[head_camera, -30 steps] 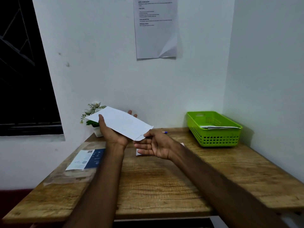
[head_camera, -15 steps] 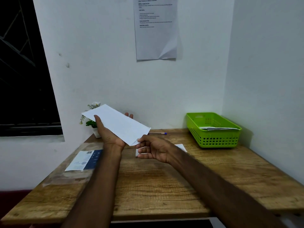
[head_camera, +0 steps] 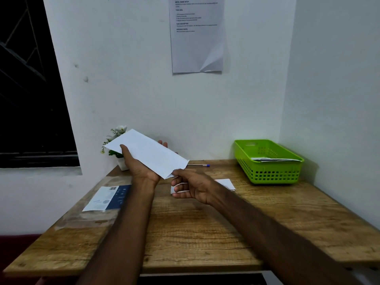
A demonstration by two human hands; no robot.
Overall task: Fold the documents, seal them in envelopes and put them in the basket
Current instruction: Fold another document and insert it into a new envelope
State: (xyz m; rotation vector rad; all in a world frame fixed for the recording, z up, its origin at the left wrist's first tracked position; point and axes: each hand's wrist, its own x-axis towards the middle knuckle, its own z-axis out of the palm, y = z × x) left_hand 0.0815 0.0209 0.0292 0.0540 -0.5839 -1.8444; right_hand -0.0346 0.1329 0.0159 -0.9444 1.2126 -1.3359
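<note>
Here the left hand (head_camera: pixel 141 167) grips the white envelope (head_camera: pixel 149 153) above the tabletop (head_camera: pixel 205 233), the right hand (head_camera: pixel 193 187) pinching its open end, so feed the fold squarely before sealing, then carry it to the green basket (head_camera: pixel 267 173).

A white envelope (head_camera: pixel 148 153) is held tilted above the far left of the bench. A green slotted basket (head_camera: pixel 269 173) sits far right, papers inside. More white paper (head_camera: pixel 226 183) lies flat at centre
</note>
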